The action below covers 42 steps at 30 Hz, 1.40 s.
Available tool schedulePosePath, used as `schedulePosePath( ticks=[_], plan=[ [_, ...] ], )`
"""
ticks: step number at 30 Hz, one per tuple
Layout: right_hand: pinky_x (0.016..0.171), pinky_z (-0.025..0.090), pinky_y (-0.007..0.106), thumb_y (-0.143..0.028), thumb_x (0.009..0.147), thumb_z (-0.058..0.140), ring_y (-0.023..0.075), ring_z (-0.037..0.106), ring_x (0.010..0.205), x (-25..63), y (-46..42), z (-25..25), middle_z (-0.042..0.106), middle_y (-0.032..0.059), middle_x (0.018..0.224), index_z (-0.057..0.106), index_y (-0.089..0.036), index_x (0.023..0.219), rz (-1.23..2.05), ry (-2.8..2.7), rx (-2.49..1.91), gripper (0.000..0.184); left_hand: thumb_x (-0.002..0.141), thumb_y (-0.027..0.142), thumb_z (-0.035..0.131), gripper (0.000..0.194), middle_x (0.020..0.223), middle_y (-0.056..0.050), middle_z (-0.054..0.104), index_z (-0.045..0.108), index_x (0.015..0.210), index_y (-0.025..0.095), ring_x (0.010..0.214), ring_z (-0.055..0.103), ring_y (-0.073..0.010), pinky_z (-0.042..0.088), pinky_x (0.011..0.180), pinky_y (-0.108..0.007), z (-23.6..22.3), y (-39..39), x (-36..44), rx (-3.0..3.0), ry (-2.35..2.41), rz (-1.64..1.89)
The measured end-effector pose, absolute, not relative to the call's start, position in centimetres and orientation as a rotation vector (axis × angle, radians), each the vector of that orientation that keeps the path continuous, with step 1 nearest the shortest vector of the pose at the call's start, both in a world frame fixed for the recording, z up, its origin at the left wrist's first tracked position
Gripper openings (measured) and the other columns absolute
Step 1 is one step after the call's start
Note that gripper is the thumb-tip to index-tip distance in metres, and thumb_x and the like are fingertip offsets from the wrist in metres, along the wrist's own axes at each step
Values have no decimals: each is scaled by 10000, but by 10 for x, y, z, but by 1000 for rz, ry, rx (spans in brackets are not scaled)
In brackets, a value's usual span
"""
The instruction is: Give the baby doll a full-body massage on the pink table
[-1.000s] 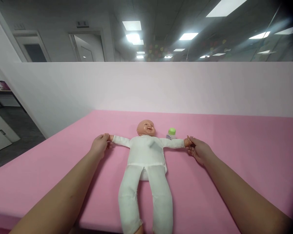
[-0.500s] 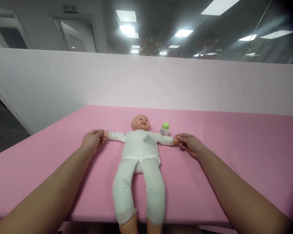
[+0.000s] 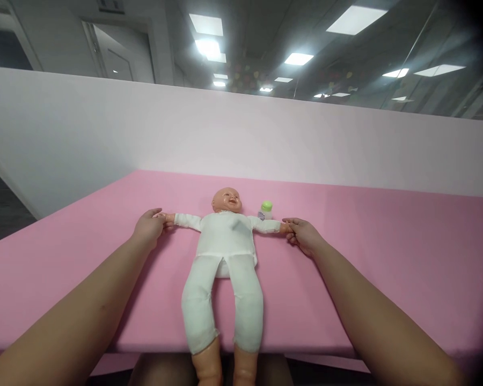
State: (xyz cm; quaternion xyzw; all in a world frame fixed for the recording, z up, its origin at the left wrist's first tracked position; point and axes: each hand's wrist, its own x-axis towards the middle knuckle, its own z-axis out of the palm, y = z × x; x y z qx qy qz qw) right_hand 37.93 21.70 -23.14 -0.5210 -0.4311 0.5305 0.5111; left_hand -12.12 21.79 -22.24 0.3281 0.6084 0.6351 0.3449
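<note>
Head view: the doll [image 3: 225, 234] lies on a pink surface [image 3: 346, 268], left hand [image 3: 148, 228] and right hand [image 3: 307, 236] each gripping one of its hands. Beyond its head: white wall [image 3: 265, 134], ceiling lights [image 3: 356, 20]. Past its arm, a green-capped bottle [image 3: 266, 207] bears an illegible label [image 3: 261, 215].

The left arm [image 3: 90, 303] and right arm [image 3: 372, 300], both bare, extend forward and converge. The left hand [image 3: 148, 227] faces inward, one finger [image 3: 154, 210] outstretched, others curled. The right hand [image 3: 306, 235] faces it, fingers [image 3: 293, 220] bent in a pinch. Both wrists [image 3: 137, 242] are nearly straight. Thighs [image 3: 163, 370] show below.
</note>
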Motion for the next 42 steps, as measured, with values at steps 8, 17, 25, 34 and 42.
schedulePosePath(
  ticks=[8,17,25,34,42],
  plan=[
    [886,671,311,-64,824,761,213,749,979,390,207,-222,728,137,1189,678,-158,1183,1483,-1015,-1108,381,684,88,772,528,832,-66,700,665,1197,156,587,670,-175,571,580,-295,-214,210,-112,841,1632,1649],
    [421,457,145,-246,757,913,68,536,542,387,218,-235,681,32,801,699,-168,905,1308,-1004,-1114,272,739,304,754,222,646,-18,615,707,926,193,466,510,-135,400,426,-236,-214,208,-115,998,1744,1595],
    [414,473,197,-345,936,731,102,543,534,385,219,-233,684,82,817,723,-145,969,1242,-957,-1183,203,755,220,722,234,703,-44,655,765,982,182,470,516,-137,413,434,-249,-219,213,-118,920,1742,1612],
    [594,628,224,-37,810,727,129,646,663,395,216,-233,724,110,976,684,-167,1174,1383,-940,-1146,389,690,48,771,571,916,-105,742,678,1247,132,626,666,-145,514,560,-249,-220,212,-118,925,1457,1578],
    [527,557,161,-145,803,817,88,572,625,405,219,-238,670,56,895,733,-175,1065,1464,-1033,-1083,277,699,214,859,334,720,-30,667,759,1012,155,542,568,-108,450,503,-220,-213,202,-114,981,1412,1584]
  ],
)
